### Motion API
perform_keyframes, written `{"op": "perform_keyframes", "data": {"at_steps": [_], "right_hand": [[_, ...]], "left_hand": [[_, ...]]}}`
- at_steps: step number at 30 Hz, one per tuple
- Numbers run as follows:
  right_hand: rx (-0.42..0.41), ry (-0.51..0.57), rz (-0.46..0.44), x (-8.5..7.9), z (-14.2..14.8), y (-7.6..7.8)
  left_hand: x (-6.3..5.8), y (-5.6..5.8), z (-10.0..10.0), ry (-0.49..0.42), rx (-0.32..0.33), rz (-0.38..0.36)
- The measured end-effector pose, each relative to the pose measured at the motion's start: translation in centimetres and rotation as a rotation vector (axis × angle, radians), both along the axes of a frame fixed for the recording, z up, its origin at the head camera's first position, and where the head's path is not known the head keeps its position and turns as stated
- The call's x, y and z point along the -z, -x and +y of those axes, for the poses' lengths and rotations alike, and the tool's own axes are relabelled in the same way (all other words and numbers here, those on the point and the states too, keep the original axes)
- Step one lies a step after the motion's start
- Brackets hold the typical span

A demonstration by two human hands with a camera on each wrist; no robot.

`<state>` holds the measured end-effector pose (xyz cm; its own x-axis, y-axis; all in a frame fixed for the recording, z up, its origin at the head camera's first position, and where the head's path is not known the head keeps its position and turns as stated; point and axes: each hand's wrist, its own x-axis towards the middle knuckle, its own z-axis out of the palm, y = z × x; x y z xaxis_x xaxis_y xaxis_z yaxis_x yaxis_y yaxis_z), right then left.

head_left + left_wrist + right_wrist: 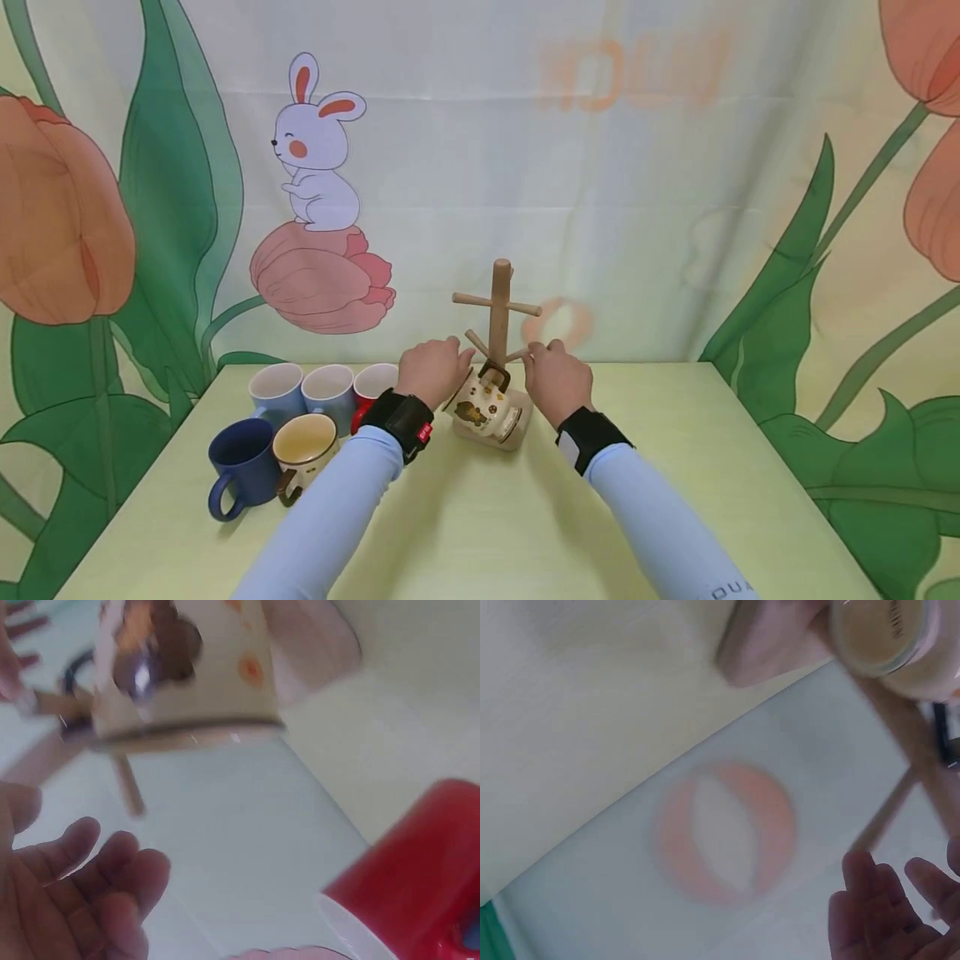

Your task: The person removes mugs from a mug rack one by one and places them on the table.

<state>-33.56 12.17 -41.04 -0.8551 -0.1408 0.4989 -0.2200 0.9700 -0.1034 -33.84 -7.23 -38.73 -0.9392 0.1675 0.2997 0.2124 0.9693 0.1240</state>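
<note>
A cream mug (483, 408) with a brown cartoon print and dark handle hangs tilted on a lower peg of a wooden mug tree (499, 308). My left hand (435, 371) is just left of the mug; the left wrist view shows its fingers (139, 881) loosely bent, with a gap to the mug (187, 667). On the other side, my right hand (558, 379) is at the tip of the right lower peg (889, 810). Its fingers (862, 900) look relaxed, and whether they touch the peg cannot be made out.
Left of the tree stand a navy mug (243, 467), a second cream mug (307, 450), a red mug (375, 383) and two pale blue mugs (277, 392). The tree's base (525, 417) rests on the pale table (480, 533), before a printed curtain (637, 208).
</note>
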Motion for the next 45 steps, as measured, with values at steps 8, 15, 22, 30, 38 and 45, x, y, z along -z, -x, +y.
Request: {"op": "perform_keyframes", "data": {"at_steps": [8, 15, 22, 30, 38, 45], "right_hand": [[-0.077, -0.012, -0.019, 0.5, -4.2, -2.8], [-0.083, -0.006, -0.091, 0.9, -5.8, -2.7], [-0.045, -0.046, -0.121, 0.8, -6.3, -2.6], [-0.025, -0.128, -0.092, 1.0, -6.7, -2.5], [0.012, -0.222, -0.05, 1.1, -6.6, -2.4], [0.014, -0.203, -0.041, 1.1, -5.9, -2.3]], "left_hand": [[0.4, 2.7, -1.7, -0.037, -0.005, -0.054], [0.2, 4.1, -0.9, -0.033, 0.002, -0.074], [0.5, 5.0, -0.5, 0.013, 0.05, -0.076], [0.4, 5.5, -0.5, 0.043, 0.065, -0.091], [1.1, 5.8, 0.3, 0.012, 0.057, -0.037], [1.6, 6.2, 0.6, 0.034, 0.039, 0.013]]}}
